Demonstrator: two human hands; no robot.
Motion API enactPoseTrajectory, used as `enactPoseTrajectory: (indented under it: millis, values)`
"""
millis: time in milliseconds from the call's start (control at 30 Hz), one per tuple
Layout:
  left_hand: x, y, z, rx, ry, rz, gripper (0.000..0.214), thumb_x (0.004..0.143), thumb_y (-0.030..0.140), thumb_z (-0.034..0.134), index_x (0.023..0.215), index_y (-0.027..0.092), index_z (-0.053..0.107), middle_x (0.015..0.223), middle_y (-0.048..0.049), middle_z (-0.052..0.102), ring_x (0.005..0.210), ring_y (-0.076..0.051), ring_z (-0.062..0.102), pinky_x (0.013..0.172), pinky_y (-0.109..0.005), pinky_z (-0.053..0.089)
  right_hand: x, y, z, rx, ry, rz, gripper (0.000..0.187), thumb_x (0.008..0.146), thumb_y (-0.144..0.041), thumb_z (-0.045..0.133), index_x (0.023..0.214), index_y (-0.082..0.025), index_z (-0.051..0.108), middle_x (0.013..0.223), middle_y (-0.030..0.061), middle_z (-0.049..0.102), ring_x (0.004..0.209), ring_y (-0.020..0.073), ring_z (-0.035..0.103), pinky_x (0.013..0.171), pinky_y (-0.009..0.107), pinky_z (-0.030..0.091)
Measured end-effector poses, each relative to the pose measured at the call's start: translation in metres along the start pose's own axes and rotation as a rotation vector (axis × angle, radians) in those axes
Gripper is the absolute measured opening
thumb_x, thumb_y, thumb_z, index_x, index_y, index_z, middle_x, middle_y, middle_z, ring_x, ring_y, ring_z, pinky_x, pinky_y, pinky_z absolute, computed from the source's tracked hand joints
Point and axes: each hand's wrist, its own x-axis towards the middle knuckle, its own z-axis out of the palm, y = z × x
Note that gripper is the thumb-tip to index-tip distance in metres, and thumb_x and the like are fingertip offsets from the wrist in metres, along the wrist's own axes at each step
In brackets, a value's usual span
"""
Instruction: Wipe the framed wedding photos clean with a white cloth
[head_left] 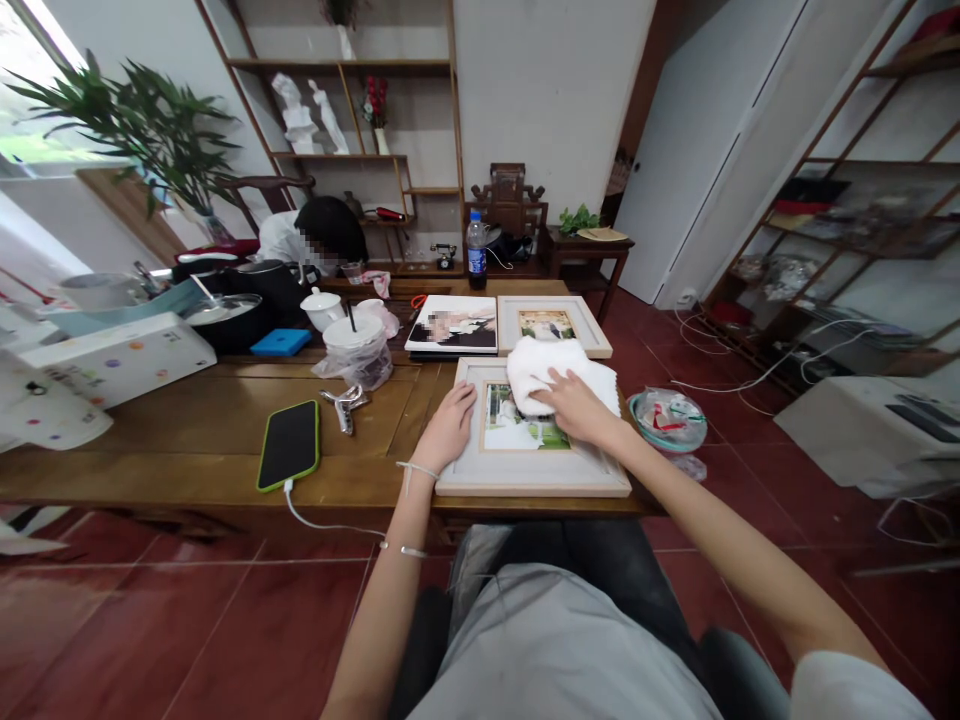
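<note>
Wiping, it seems: the right hand (576,405) grasps a white cloth (551,362) on the nearer picture frame (525,472); the left hand (448,425), unclenched, rests along its left edge. Further strokes would need steady bracing.

Fairly bright, daylight from window (22,140) upper left, blown out. Glossy sheen on red floor tiles (75,640), lower left; dull shine on wooden table (217,420). White cloth (555,360) very bright. Wide-angle stretch at edges, right-hand shelf (874,162) slanted, soft. Centre reasonably sharp. Pixelated patches mid-left.
</note>
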Motion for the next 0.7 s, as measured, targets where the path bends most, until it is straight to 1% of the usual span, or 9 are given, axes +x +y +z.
enactPoseTrajectory:
  millis: [100,167,200,300,367,433,500,600,700]
  values:
    - [0.0,-0.001,0.001,0.014,0.006,0.005,0.039,0.09,0.016,0.036,0.123,0.01,0.056,0.134,-0.0146,0.051,0.133,-0.024,0.037,0.113,-0.046,0.03,-0.035,-0.028,-0.016,0.024,-0.049,-0.05,0.058,0.072,0.001,0.042,0.125,-0.017,0.056,0.135,0.0128,0.051,0.119,0.0312,0.046,0.096,0.047,0.034]
    - [0.0,-0.001,0.001,0.017,0.005,0.009,0.039,0.09,0.016,0.036,0.123,0.009,0.056,0.134,-0.0154,0.051,0.133,-0.024,0.037,0.113,-0.046,0.03,-0.059,-0.049,-0.032,0.054,-0.118,-0.06,0.057,0.072,-0.001,0.042,0.125,-0.017,0.056,0.124,0.0154,0.058,0.108,0.0292,0.055,0.086,0.041,0.042]
    - [0.0,-0.001,0.001,0.016,0.002,0.012,0.04,0.089,0.016,0.036,0.123,0.009,0.056,0.135,-0.0157,0.05,0.133,-0.025,0.037,0.113,-0.046,0.03,-0.07,-0.058,-0.041,0.074,-0.145,-0.065,0.057,0.073,-0.001,0.042,0.126,-0.018,0.055,0.121,0.0155,0.059,0.105,0.0282,0.057,0.083,0.039,0.043]
    - [0.0,-0.002,0.002,0.019,0.004,0.019,0.04,0.089,0.015,0.035,0.124,0.009,0.055,0.135,-0.0164,0.05,0.134,-0.025,0.036,0.112,-0.047,0.03,-0.096,-0.081,-0.064,0.127,-0.187,-0.108,0.06,0.07,0.0,0.042,0.125,-0.02,0.056,0.127,0.0145,0.056,0.109,0.0286,0.056,0.082,0.039,0.045]
    - [0.0,-0.002,0.003,0.023,0.009,0.023,0.04,0.09,0.014,0.035,0.124,0.008,0.055,0.135,-0.0169,0.05,0.134,-0.025,0.036,0.112,-0.047,0.03,-0.105,-0.09,-0.071,0.17,-0.204,-0.149,0.061,0.067,0.002,0.042,0.121,-0.021,0.058,0.135,0.0122,0.051,0.116,0.0292,0.052,0.085,0.04,0.045]
    - [0.0,-0.003,0.004,0.026,0.013,0.029,0.04,0.09,0.014,0.035,0.124,0.008,0.055,0.135,-0.017,0.05,0.134,-0.025,0.036,0.112,-0.048,0.031,-0.106,-0.093,-0.07,0.21,-0.198,-0.167,0.064,0.064,0.003,0.042,0.12,-0.021,0.059,0.141,0.0095,0.046,0.123,0.0298,0.047,0.091,0.043,0.044]
    - [0.0,-0.005,0.004,0.025,0.017,0.037,0.04,0.09,0.015,0.035,0.124,0.009,0.055,0.134,-0.0164,0.05,0.133,-0.025,0.037,0.112,-0.048,0.031,-0.101,-0.09,-0.061,0.235,-0.166,-0.164,0.067,0.062,0.005,0.041,0.122,-0.021,0.058,0.145,0.0074,0.041,0.129,0.0302,0.04,0.096,0.046,0.041]
    - [0.0,-0.006,0.005,0.02,0.023,0.046,0.04,0.089,0.015,0.035,0.124,0.011,0.055,0.134,-0.0148,0.051,0.133,-0.025,0.037,0.111,-0.047,0.032,-0.086,-0.074,-0.04,0.258,-0.104,-0.147,0.07,0.061,0.006,0.04,0.123,-0.021,0.058,0.146,0.0061,0.039,0.135,0.0284,0.032,0.103,0.047,0.036]
    - [0.0,-0.006,0.004,0.016,0.021,0.053,0.039,0.09,0.015,0.036,0.124,0.012,0.055,0.134,-0.0141,0.051,0.133,-0.024,0.037,0.111,-0.047,0.032,-0.066,-0.052,-0.019,0.263,-0.045,-0.141,0.068,0.059,0.006,0.041,0.12,-0.02,0.06,0.146,0.0061,0.039,0.136,0.0273,0.03,0.106,0.044,0.033]
